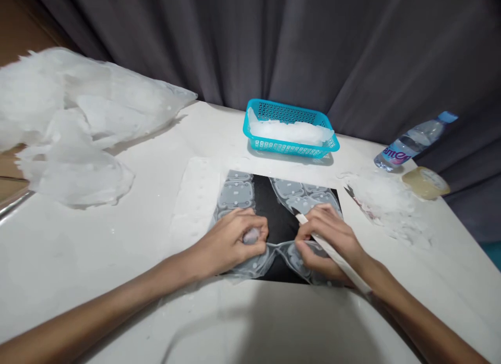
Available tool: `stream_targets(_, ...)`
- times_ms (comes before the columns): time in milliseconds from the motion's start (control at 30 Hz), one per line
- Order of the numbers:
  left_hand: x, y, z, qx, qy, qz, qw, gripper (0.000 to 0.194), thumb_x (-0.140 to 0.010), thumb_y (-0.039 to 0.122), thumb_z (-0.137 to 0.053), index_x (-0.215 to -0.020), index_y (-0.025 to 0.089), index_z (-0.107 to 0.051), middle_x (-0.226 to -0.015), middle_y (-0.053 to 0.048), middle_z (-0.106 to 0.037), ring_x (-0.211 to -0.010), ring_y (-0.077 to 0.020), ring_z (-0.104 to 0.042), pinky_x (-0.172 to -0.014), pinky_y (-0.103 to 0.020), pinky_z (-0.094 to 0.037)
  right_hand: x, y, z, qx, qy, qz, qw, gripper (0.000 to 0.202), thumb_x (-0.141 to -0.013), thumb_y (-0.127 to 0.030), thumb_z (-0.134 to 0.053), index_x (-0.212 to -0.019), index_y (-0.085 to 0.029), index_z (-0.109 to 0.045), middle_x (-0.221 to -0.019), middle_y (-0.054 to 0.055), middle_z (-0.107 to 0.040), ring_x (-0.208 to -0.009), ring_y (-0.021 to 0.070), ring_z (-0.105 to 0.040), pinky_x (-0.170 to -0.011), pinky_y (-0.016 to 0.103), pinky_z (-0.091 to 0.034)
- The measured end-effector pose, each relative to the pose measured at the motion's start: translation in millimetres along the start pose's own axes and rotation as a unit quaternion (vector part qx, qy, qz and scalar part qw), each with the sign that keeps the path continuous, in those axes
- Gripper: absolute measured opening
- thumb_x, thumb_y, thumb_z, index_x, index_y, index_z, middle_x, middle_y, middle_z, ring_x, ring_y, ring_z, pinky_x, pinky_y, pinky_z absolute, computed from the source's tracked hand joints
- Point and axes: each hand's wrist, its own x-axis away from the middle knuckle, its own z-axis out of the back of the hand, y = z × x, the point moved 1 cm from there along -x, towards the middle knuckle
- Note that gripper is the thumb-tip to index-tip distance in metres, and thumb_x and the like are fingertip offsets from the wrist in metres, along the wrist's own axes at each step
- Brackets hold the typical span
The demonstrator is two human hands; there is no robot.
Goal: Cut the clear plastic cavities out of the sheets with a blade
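Observation:
A black mat (278, 218) lies on the white table (97, 249) in front of me, with translucent sheets of moulded pads (238, 191) spread across it. My left hand (230, 241) presses on the near part of a sheet, its fingers curled around a small pale piece. My right hand (326, 238) grips a slim white craft knife (336, 257), its tip pointing up and left at about the mat's middle. Both hands sit close together at the mat's near edge.
A turquoise plastic basket (289, 139) holding white pieces stands behind the mat. A pile of white translucent scraps (74, 124) fills the left side. At right lie small clear offcuts (385, 202), a water bottle (410, 142) on its side and a tape roll (426, 182). Dark curtain behind.

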Motion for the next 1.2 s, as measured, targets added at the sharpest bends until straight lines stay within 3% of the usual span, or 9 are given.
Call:
stream_targets(100,1.1,2.6,9.9,0.003,-0.038,-0.022,0.999,0.013,-0.093,0.025,-0.058,-0.083,0.021,-0.065,-0.085,0.002,-0.067,-0.090,-0.0204,-0.058,-0.095,-0.034,-0.038,-2.7,2.6,3.6,-0.003,-0.029,-0.001,1.000,0.018,-0.087,-0.006,-0.055,-0.082,-0.023,-0.053,-0.073,-0.003,-0.051,-0.070,0.0148,-0.050,-0.081,0.033,-0.040)
stream_targets(300,6.5,13.0,13.0,-0.014,-0.078,-0.061,0.995,0.024,-0.099,0.051,-0.065,-0.106,0.032,-0.078,-0.088,0.000,-0.066,-0.094,-0.0224,-0.057,-0.091,-0.033,-0.037,5.4,8.9,-12.3,0.035,-0.065,-0.003,0.997,0.015,-0.090,-0.008,-0.055,-0.088,-0.022,-0.055,-0.081,-0.001,-0.058,-0.079,0.0162,-0.055,-0.087,0.034,-0.039)
stream_targets(500,6.9,12.8,10.8,0.001,-0.082,-0.095,0.992,0.021,-0.103,0.042,-0.063,-0.100,0.027,-0.078,-0.103,-0.001,-0.071,-0.104,-0.0215,-0.059,-0.099,-0.033,-0.033,8.5,5.4,-11.6,0.035,-0.094,0.022,0.995,0.029,-0.095,-0.003,-0.052,-0.112,-0.023,-0.064,-0.094,0.002,-0.069,-0.085,0.0179,-0.058,-0.086,0.034,-0.037)
stream_targets(567,7.4,12.2,11.2,0.004,-0.082,-0.100,0.992,0.020,-0.104,0.040,-0.062,-0.101,0.026,-0.077,-0.105,-0.001,-0.073,-0.106,-0.0217,-0.059,-0.100,-0.033,-0.033,6.7,1.6,-10.1,0.018,-0.107,0.018,0.994,0.023,-0.099,-0.010,-0.056,-0.115,-0.023,-0.065,-0.091,0.002,-0.070,-0.083,0.0182,-0.056,-0.084,0.034,-0.036)
stream_targets(700,8.8,11.1,10.5,0.009,-0.078,-0.089,0.993,0.024,-0.105,0.042,-0.059,-0.100,0.025,-0.076,-0.098,0.000,-0.074,-0.102,-0.0216,-0.058,-0.097,-0.033,-0.036,3.9,-3.1,-10.6,-0.004,-0.103,0.000,0.995,0.009,-0.101,-0.029,-0.066,-0.105,-0.021,-0.070,-0.079,0.000,-0.067,-0.077,0.0177,-0.051,-0.081,0.034,-0.033)
stream_targets(967,6.8,9.0,8.2,0.016,-0.068,-0.063,0.996,0.022,-0.104,0.036,-0.058,-0.093,0.023,-0.072,-0.093,0.000,-0.073,-0.099,-0.0216,-0.059,-0.093,-0.032,-0.038,10.3,1.1,-20.1,0.017,-0.098,0.014,0.995,0.014,-0.104,-0.024,-0.059,-0.094,-0.020,-0.068,-0.077,0.000,-0.063,-0.076,0.0164,-0.049,-0.082,0.035,-0.034)
stream_targets(1067,4.9,7.9,9.1,0.047,-0.062,-0.040,0.996,0.013,-0.096,0.025,-0.064,-0.087,0.022,-0.073,-0.089,0.003,-0.075,-0.094,-0.0193,-0.063,-0.090,-0.030,-0.039,6.8,0.3,-10.0,-0.026,-0.121,0.030,0.992,0.015,-0.105,-0.023,-0.058,-0.095,-0.019,-0.068,-0.078,0.000,-0.062,-0.075,0.0151,-0.052,-0.081,0.035,-0.036)
stream_targets(1200,4.3,1.7,14.1,0.060,-0.051,-0.002,0.997,0.012,-0.085,0.014,-0.065,-0.080,0.021,-0.073,-0.084,0.003,-0.075,-0.087,-0.0180,-0.065,-0.085,-0.028,-0.042,-4.1,-0.2,21.4,-0.120,-0.124,0.009,0.985,0.012,-0.104,-0.024,-0.061,-0.096,-0.020,-0.069,-0.075,-0.002,-0.060,-0.070,0.0135,-0.054,-0.079,0.034,-0.042)
